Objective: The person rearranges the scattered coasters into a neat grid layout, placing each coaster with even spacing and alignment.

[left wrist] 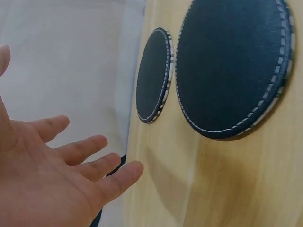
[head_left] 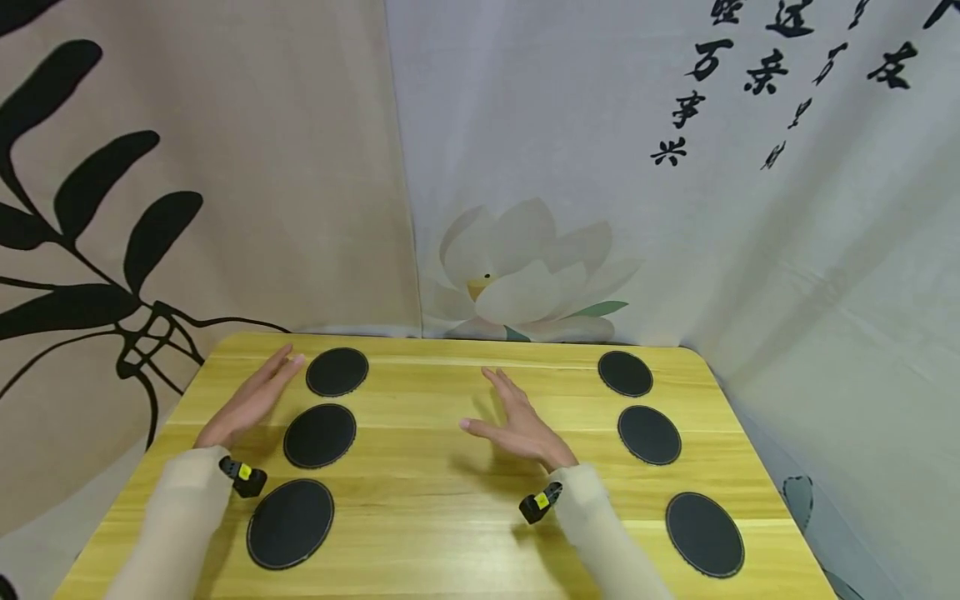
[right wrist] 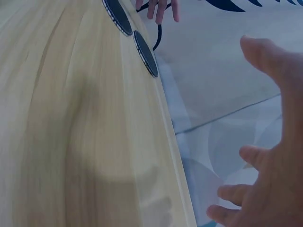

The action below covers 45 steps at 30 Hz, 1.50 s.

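My left hand (head_left: 258,398) hovers over the left side of the wooden table, fingers extended, holding nothing. Beside it lie three round black coasters with stitched rims: a far one (head_left: 337,372), a middle one (head_left: 320,436) and a near one (head_left: 290,524). In the left wrist view, two coasters show past the spread fingers (left wrist: 120,182), the larger one (left wrist: 232,61) being closer. My right hand (head_left: 522,427) is held above the middle of the table, thumb apart and fingers straight, with nothing in it. Its shadow falls on the wood in the right wrist view.
Three more black coasters lie on the right: far (head_left: 626,373), middle (head_left: 649,435) and near (head_left: 705,535). A printed curtain (head_left: 540,150) hangs behind the far edge of the table (head_left: 465,517). Each wrist wears a small black camera, the right one (head_left: 538,504) low over the wood.
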{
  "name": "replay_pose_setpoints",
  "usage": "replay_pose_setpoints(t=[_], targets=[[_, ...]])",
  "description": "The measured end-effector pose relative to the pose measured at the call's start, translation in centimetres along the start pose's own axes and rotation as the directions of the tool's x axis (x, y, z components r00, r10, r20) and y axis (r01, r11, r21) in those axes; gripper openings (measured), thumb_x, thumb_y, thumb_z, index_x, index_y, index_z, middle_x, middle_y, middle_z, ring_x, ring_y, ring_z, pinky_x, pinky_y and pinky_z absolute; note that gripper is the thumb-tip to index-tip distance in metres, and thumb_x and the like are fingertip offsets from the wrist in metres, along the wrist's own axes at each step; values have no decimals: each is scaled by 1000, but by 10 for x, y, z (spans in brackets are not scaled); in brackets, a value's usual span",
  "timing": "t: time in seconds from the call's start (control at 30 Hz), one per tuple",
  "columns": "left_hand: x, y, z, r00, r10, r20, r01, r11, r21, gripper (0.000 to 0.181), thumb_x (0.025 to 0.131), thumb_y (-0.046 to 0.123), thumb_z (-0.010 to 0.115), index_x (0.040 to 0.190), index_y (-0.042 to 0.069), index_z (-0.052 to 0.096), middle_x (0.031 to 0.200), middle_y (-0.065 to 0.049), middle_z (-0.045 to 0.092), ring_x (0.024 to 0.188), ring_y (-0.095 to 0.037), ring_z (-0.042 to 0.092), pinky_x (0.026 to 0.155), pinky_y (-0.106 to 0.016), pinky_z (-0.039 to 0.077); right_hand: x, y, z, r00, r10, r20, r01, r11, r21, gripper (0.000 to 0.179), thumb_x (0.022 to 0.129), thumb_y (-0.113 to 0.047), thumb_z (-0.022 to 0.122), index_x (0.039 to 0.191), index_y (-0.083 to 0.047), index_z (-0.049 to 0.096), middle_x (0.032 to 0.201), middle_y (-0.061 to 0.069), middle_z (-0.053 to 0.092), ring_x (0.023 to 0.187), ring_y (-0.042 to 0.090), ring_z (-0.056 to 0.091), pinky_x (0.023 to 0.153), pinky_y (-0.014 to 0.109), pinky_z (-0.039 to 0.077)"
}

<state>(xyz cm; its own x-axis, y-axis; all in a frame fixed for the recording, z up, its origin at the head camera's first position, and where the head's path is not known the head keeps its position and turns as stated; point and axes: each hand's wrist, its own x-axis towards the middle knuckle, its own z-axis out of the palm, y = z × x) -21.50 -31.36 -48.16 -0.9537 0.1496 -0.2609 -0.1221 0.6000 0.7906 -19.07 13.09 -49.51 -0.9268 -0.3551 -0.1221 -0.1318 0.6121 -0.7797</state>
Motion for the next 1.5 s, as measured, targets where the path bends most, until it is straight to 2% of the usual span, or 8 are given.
replay_pose_setpoints(t=[0.23, 0.37, 0.6, 0.77, 1.0, 1.1, 1.23, 1.5], targets=[[11, 0, -11, 999, 6, 31, -4, 998, -56, 87, 102, 73, 27, 163, 29, -14, 173, -13, -11, 155, -54, 3, 116, -79, 20, 10, -13, 9, 999, 2, 41, -5, 997, 77, 97, 87, -67, 70, 162, -46, 13, 173, -7, 10, 161, 32, 9, 122, 70, 23], [19, -1, -15, 999, 18, 41, -16, 998, -54, 87, 103, 70, 27, 165, 23, -11, 172, -17, -7, 155, -53, 7, 117, -75, 25, 20, -19, 16, 999, 4, 54, -9, 994, 105, 97, 86, -65, 72, 162, -46, 14, 172, -8, 15, 160, 30, 16, 123, 67, 26], [34, -3, -21, 999, 23, 41, -19, 997, -79, 90, 102, 72, 27, 166, 17, -5, 170, -27, 4, 153, -55, 15, 118, -71, 29, 35, -28, 25, 998, -3, 60, -7, 987, 162, 100, 86, -63, 73, 164, -39, 15, 171, -4, 20, 157, 29, 24, 122, 63, 31], [40, -4, -25, 999, -2, 40, 6, 994, -106, 97, 101, 74, 28, 165, 9, -5, 166, -35, 12, 149, -57, 23, 119, -67, 33, 49, -33, 34, 998, -9, 68, -5, 979, 202, 99, 86, -62, 74, 164, -39, 17, 171, -5, 23, 156, 31, 27, 121, 62, 34], [48, -11, -27, 998, -63, 30, 67, 990, -122, 107, 97, 77, 32, 163, -2, 3, 163, -37, 20, 147, -54, 33, 118, -62, 39, 63, -44, 47, 996, 4, 87, -29, 956, 291, 94, 86, -60, 76, 161, -44, 20, 169, -4, 29, 155, 32, 32, 121, 58, 37], [51, -15, -28, 996, -81, 34, 85, 987, -136, 107, 97, 77, 34, 163, -4, 7, 162, -36, 23, 146, -52, 36, 116, -60, 42, 71, -48, 53, 995, 23, 96, -51, 953, 298, 95, 85, -60, 77, 161, -44, 22, 168, 3, 32, 153, 32, 36, 119, 58, 39], [57, -19, -30, 995, -93, 45, 99, 982, -158, 106, 98, 76, 35, 163, -2, 7, 162, -33, 26, 144, -50, 41, 113, -56, 47, 82, -54, 61, 994, 43, 98, -72, 949, 308, 98, 85, -59, 77, 163, -36, 24, 165, 9, 35, 147, 34, 44, 115, 57, 44], [65, -24, -31, 991, -124, 57, 132, 972, -194, 103, 99, 72, 38, 162, -4, 10, 161, -32, 30, 143, -47, 44, 108, -46, 54, 103, -70, 80, 992, 90, 88, -114, 941, 320, 94, 85, -55, 79, 161, -30, 31, 160, 9, 43, 139, 32, 53, 110, 51, 50]])
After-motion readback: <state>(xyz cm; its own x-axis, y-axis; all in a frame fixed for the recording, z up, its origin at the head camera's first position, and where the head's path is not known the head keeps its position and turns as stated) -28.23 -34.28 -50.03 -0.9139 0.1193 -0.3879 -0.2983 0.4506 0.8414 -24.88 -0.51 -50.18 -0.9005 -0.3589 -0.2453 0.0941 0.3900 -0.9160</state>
